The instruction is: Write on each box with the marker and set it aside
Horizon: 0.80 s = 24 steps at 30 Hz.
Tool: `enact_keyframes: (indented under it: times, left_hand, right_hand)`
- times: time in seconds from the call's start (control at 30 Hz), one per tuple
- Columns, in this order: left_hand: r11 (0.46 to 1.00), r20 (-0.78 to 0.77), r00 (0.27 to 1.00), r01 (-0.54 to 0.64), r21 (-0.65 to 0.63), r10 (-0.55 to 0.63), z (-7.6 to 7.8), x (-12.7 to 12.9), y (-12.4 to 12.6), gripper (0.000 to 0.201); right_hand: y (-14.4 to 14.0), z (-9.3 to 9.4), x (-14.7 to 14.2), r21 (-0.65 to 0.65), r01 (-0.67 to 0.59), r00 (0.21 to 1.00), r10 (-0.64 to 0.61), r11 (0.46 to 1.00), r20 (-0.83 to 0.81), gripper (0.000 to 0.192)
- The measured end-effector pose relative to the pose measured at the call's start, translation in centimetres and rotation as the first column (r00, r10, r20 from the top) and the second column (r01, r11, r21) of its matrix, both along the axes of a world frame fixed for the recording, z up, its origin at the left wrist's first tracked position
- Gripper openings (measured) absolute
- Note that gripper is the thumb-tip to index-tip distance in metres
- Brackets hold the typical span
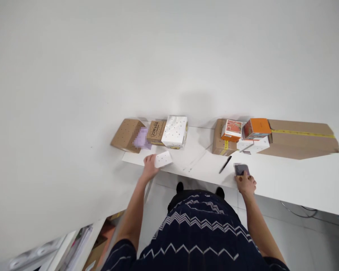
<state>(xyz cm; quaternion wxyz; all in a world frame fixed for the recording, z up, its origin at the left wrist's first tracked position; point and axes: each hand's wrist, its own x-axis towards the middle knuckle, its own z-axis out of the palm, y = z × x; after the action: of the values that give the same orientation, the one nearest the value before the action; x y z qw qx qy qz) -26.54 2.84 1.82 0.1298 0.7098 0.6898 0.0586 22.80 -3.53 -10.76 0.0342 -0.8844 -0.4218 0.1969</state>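
My left hand (150, 166) grips the end of a small white speckled box (164, 159) near the table's front edge. Its fingers are closed around that end. My right hand (246, 183) is on a dark smartphone (241, 169) by the front edge, thumb and fingers at its lower part. Just left of the phone lies a black pen (225, 165), slanted on the white table (199, 162). Behind the small box stand a larger white speckled box (175, 131) and a brown printed carton (157, 130).
A plain brown carton (126, 134) with a blurred lilac patch stands at the left end. Toward the right are a taped brown carton (219, 141), two orange boxes (231, 130) (257, 128) and a long brown carton (302, 139). Shelves (97, 244) stand at lower left.
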Motion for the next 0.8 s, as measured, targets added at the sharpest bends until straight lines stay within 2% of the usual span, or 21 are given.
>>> enact_keyframes:
  times: [0.1,0.2,0.3,0.37,0.43,0.5,0.53,0.67,0.8]
  left_hand:
    - [0.996,-0.093,0.992,-0.086,0.024,0.088,-0.4,-4.0,2.9,0.071]
    - [0.982,-0.147,0.973,-0.164,0.091,0.176,-0.7,-5.1,4.8,0.071]
    - [0.933,-0.125,0.934,-0.308,0.184,0.333,-1.0,-3.7,5.2,0.07]
    - [0.877,-0.066,0.902,-0.396,0.273,0.428,-1.3,-1.9,4.9,0.07]
    - [0.81,0.027,0.881,-0.447,0.38,0.473,-1.7,0.1,4.4,0.068]
    - [0.773,0.12,0.893,-0.437,0.46,0.434,-2.2,2.4,3.9,0.064]
    - [0.778,0.152,0.912,-0.405,0.48,0.381,-2.4,3.6,3.5,0.061]
    - [0.87,0.185,0.982,-0.131,0.475,0.046,-3.6,8.5,2.0,0.048]
    - [0.894,0.219,0.963,0.048,0.445,-0.161,-4.6,12.1,0.3,0.044]
  right_hand:
    - [0.7,0.6,-0.5,0.073,0.015,1.0,-0.015,0.997,-0.001,0.062]
    - [2.0,1.8,-1.1,0.191,0.011,0.998,0.001,0.981,-0.063,0.061]
    - [4.1,3.8,-1.7,0.383,0.005,0.987,0.057,0.924,-0.151,0.063]
    - [5.9,5.5,-2.2,0.512,0.009,0.981,0.092,0.859,-0.17,0.066]
    - [8.1,7.4,-2.9,0.608,-0.014,0.977,0.139,0.794,-0.159,0.069]
    - [10.4,9.3,-3.9,0.665,-0.056,0.978,0.174,0.745,-0.112,0.072]
    - [11.6,10.1,-4.4,0.674,-0.077,0.979,0.184,0.735,-0.088,0.074]
    - [15.8,11.9,-6.5,0.656,-0.1,0.989,0.15,0.748,-0.019,0.079]
    - [17.9,12.2,-7.5,0.649,-0.019,0.995,0.08,0.76,-0.065,0.079]
